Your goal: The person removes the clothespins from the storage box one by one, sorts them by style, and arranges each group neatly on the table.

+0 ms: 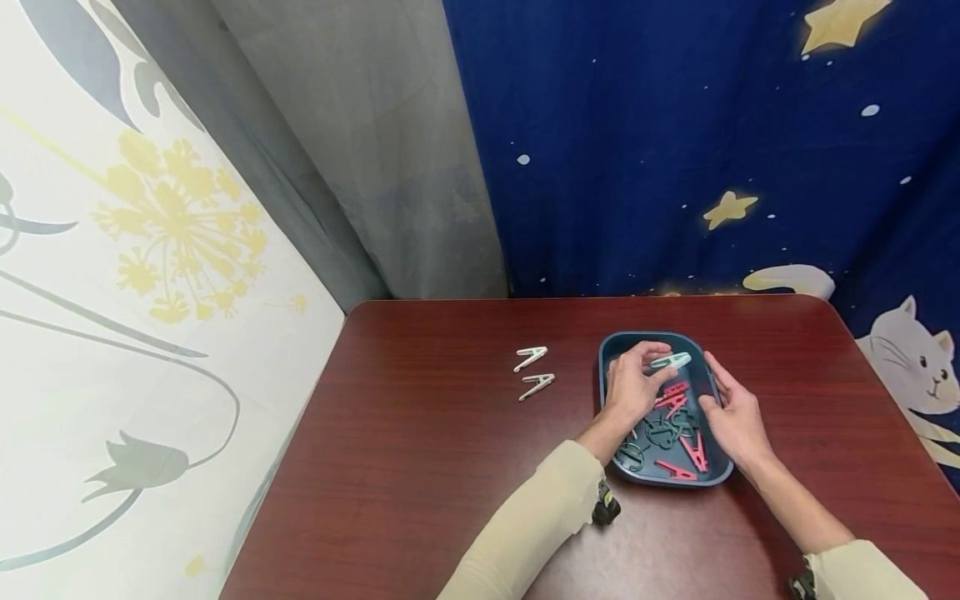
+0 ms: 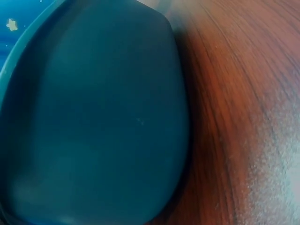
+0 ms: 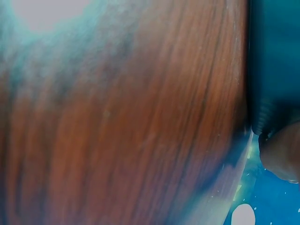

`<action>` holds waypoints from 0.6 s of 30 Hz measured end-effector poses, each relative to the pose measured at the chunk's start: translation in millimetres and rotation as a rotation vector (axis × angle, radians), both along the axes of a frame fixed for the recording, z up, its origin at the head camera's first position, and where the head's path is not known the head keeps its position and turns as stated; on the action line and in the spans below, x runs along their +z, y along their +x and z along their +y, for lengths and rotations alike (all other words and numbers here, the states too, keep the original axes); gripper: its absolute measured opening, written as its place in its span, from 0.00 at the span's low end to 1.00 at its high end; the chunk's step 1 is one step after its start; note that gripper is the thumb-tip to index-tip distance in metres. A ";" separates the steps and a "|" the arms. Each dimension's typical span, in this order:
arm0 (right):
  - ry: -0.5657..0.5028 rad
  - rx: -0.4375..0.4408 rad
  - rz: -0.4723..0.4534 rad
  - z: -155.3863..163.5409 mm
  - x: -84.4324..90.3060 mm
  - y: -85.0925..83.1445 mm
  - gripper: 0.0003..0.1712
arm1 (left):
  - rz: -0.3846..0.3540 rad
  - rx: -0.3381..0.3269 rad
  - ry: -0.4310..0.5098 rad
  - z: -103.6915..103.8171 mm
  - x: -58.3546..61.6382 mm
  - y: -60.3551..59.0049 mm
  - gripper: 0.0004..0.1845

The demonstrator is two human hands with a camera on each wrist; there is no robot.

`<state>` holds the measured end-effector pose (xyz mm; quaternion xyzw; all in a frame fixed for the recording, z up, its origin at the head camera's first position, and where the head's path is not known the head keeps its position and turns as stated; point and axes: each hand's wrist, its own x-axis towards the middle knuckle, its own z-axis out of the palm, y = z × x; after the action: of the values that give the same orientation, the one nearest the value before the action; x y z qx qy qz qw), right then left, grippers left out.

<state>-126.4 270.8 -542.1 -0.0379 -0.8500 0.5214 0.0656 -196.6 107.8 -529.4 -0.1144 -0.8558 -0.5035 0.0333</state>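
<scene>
A dark blue-green, rounded rectangular tray (image 1: pixel 675 482), seemingly plastic, is set on a glossy reddish-brown wooden table (image 1: pixel 420 417), right of centre in the frame. One pale mint-white A-shaped clothes clip (image 1: pixel 680 360) is held over the tray's upper part by the left hand (image 1: pixel 630 385), whose thumb and fingers are nearly closed, with the clip pinched between the tips. It appears to be gripped this way so that a single clip is kept apart from the others.

The tray's right side is held by the right hand (image 1: pixel 735 417), partly open: the thumb is laid over the rim and the fingers are placed along the outside, probably so that the tray is steadied.

In the tray's middle and lower part, red clothes clips (image 1: pixel 681 474) and dark green looped pieces (image 1: pixel 660 432) are jumbled; their exact number cannot be told. At the centre of the frame, two white clothes clips (image 1: pixel 537 386) are laid on the table, one above the other, both slanted alike, perhaps to be grouped by colour.

In the left wrist view, only tray and table are clearly shown; in the right, a fingertip is seen beside the tray at the right edge.
</scene>
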 end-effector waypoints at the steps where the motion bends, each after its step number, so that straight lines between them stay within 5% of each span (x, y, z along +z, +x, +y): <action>1: 0.002 -0.001 -0.002 -0.4 -0.2 0.0 0.41 | 0.004 -0.007 0.012 -0.4 0.1 0.4 0.17; 18: 0.012 0.001 0.002 0.7 -0.4 -2.2 0.42 | 0.098 -0.118 0.256 -6.0 7.5 7.4 0.17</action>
<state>-128.6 271.5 -542.6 -0.0363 -0.8529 0.5165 0.0664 -189.2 101.9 -521.9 -0.1839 -0.7738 -0.6033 0.0595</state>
